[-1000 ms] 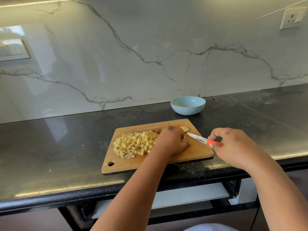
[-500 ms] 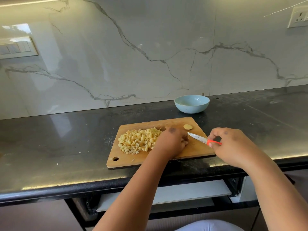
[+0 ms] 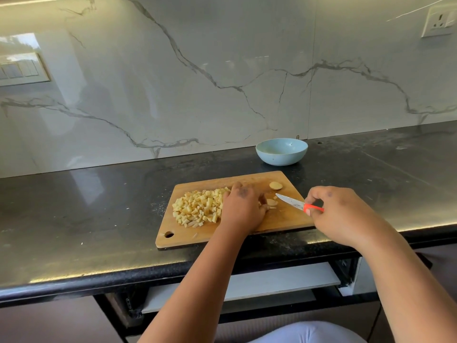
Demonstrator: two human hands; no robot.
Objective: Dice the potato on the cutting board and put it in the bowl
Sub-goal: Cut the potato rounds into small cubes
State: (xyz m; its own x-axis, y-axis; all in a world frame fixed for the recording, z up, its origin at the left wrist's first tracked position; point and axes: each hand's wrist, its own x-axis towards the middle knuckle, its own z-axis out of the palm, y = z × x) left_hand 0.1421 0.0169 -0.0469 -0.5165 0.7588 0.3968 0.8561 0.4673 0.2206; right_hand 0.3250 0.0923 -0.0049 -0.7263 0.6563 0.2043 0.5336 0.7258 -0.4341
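A wooden cutting board lies on the black counter. A heap of diced potato covers its left half. My left hand rests palm down on the board beside the heap, fingers over some thin potato slices. One round potato end piece sits near the board's far right corner. My right hand grips a small knife by its red handle, blade pointing left just above the board. A light blue bowl stands behind the board, with nothing visible in it.
The black stone counter runs the full width, ending at a marble backsplash. A wall socket is at upper right and a switch plate at left. Below the counter edge is a pulled-out white shelf.
My left hand has shifted slightly left, uncovering thin potato slices by the knife tip. The camera view has drifted; the knife hand stays in about the same place.
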